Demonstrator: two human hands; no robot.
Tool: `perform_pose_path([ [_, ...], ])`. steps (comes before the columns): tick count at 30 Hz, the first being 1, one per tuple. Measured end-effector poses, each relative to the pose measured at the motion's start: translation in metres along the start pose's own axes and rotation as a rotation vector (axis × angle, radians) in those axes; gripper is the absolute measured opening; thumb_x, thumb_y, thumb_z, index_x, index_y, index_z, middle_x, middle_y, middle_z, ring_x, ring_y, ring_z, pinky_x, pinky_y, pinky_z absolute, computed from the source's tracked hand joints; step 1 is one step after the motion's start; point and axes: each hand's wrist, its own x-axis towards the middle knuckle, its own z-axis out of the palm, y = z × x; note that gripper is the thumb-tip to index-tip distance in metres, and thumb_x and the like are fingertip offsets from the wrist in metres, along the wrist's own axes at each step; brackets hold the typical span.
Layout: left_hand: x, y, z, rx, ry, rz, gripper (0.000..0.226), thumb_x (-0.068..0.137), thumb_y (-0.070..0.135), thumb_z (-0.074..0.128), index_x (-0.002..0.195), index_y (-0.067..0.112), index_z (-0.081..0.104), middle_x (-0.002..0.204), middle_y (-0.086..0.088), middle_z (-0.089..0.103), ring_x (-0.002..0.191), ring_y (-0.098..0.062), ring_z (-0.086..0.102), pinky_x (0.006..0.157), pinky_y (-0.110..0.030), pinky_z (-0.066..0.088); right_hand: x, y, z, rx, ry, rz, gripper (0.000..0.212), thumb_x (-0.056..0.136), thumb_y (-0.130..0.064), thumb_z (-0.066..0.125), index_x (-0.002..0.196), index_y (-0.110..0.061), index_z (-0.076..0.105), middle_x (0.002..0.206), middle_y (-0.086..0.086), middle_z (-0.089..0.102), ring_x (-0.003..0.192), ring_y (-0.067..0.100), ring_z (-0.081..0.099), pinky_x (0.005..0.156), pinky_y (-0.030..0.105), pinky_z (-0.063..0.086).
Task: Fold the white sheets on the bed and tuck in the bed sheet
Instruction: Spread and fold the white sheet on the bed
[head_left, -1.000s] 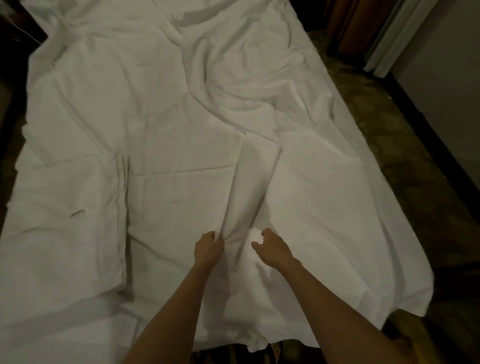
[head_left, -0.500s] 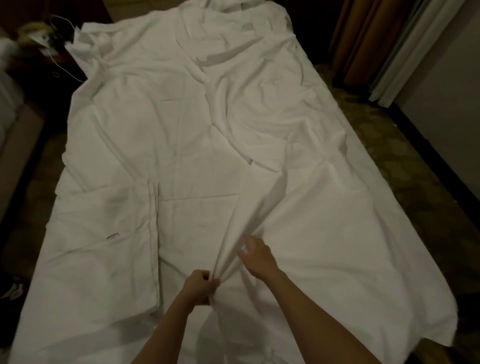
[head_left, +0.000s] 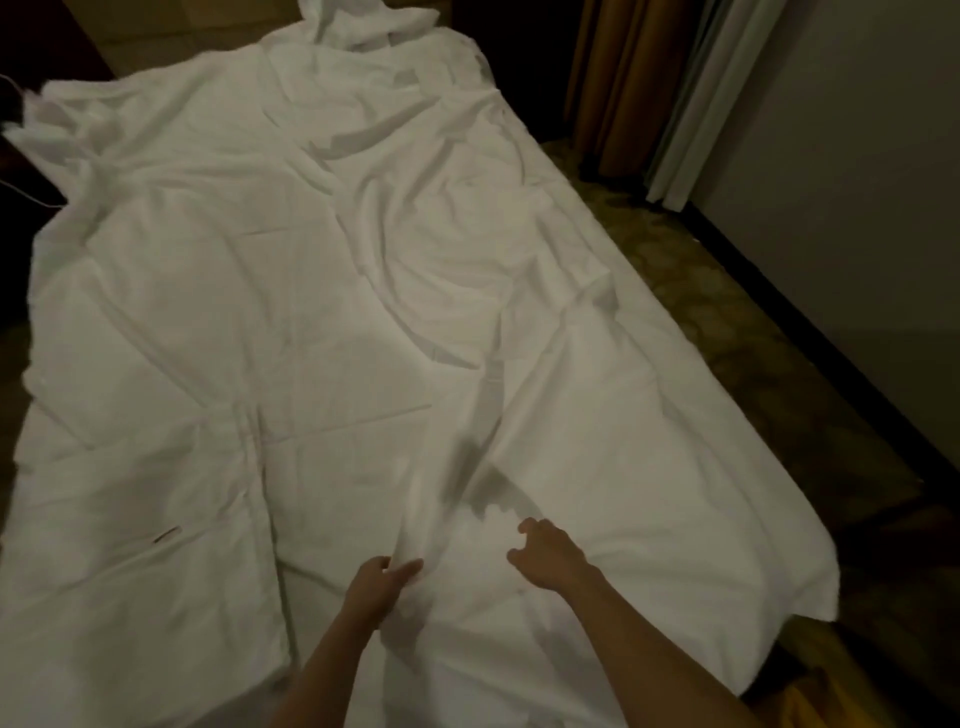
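A large white sheet (head_left: 322, 291) lies rumpled over the whole bed, and its near right corner (head_left: 800, 582) hangs over the edge. A raised ridge of the sheet (head_left: 447, 467) runs from mid-bed toward me. My left hand (head_left: 379, 582) pinches the near end of that ridge between thumb and fingers. My right hand (head_left: 545, 556) is to the right of the ridge, just over the cloth, with fingers loosely curled and nothing in them. A flat folded white sheet (head_left: 140, 545) with a small dark tag (head_left: 166, 534) lies at the near left.
More bunched white linen (head_left: 374, 26) is heaped at the far end of the bed. Brown and pale curtains (head_left: 639, 88) hang at the upper right beside a grey wall (head_left: 857, 208). Patterned carpet (head_left: 737, 332) runs along the bed's right side. Dark furniture (head_left: 26, 62) stands at the far left.
My right hand has come off the ridge and moved out to the right. The lifted fold has sunk lower and flatter, while my left hand keeps its pinch on it.
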Motion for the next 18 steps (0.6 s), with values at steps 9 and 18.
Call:
perform_pose_path([
  [9,0.006,0.034,0.023,-0.078,0.086,0.216,0.037,0.094,0.031,0.052,0.081,-0.001,0.066,0.08,-0.016,0.067,0.076,-0.026,0.06,0.072,-0.042,0.05,-0.006,0.059,0.001,0.091,0.08,0.115,0.051,0.093,-0.039,0.049,0.136,-0.013,0.04,0.139,0.01,0.042,0.127,0.028,0.044,0.104,0.04,0.039],
  [18,0.005,0.026,-0.01,-0.352,0.031,0.04,0.019,0.093,0.028,0.058,0.105,0.013,0.058,0.102,-0.011,0.062,0.089,-0.027,0.059,0.062,-0.03,0.05,-0.012,0.043,0.031,0.037,0.091,0.061,0.053,0.092,-0.035,0.049,0.139,-0.013,0.038,0.14,0.011,0.04,0.127,0.028,0.042,0.104,0.04,0.039],
])
